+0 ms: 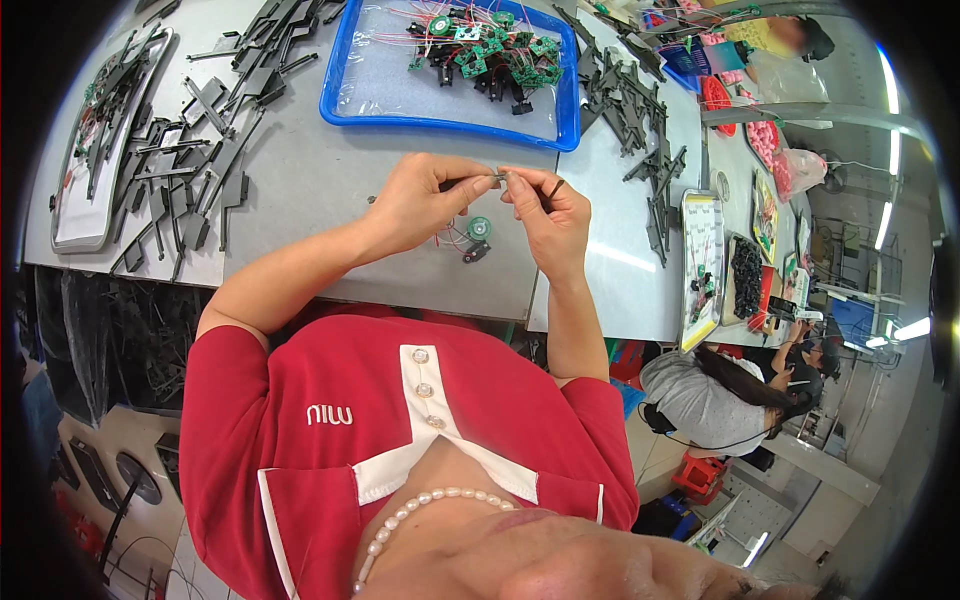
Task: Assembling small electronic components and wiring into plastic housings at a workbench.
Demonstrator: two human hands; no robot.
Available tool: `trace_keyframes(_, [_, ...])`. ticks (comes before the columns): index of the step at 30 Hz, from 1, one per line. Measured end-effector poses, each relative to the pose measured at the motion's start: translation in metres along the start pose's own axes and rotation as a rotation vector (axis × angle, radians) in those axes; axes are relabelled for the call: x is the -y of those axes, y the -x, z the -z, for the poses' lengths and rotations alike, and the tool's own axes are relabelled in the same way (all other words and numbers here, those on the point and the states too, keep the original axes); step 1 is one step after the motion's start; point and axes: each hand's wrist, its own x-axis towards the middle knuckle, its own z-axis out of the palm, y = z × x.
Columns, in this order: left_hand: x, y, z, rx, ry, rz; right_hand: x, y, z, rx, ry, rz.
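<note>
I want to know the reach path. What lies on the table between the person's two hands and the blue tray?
In the head view, only bare grey table lies between the left hand, the right hand and the blue tray; nothing rests on that stretch.

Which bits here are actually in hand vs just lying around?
In hand:
left hand and right hand pinching a small metal part
wired round speaker piece under them

Lying about:
blue tray of circuit boards
black plastic strips
</note>
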Motion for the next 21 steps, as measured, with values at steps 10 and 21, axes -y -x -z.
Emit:
trace_keyframes(10, [0.000,-0.003,0.002,0.029,0.125,0.052,-0.006,-0.001,-0.003,0.015,-0.112,-0.051])
trace_keyframes(21, [-0.005,-0.002,0.003,-0.026,0.140,0.030,0.010,0.015,-0.006,0.032,0.327,0.147])
